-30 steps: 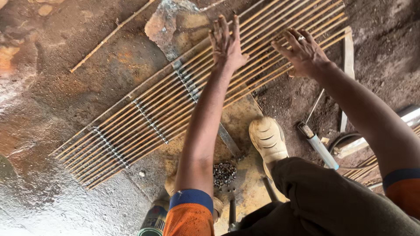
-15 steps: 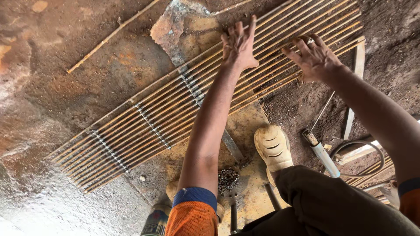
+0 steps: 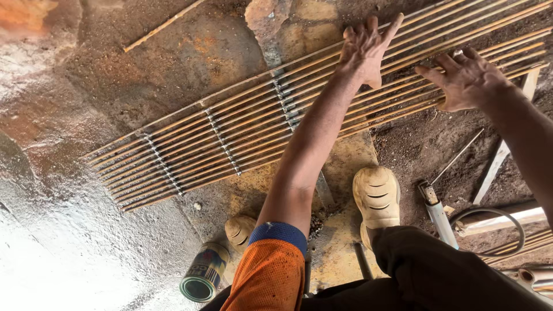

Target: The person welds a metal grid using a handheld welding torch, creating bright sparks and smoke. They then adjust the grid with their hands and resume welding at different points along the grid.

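Pressing rod grating (image 3: 230, 138): left hand (image 3: 363, 49), right hand (image 3: 466, 80) grip wide; grating right end cut off.

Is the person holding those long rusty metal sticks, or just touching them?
Nothing is gripped. The left hand lies flat, fingers spread, on top of the rusty rod grille. The right hand rests open on the rods near the grille's far end.
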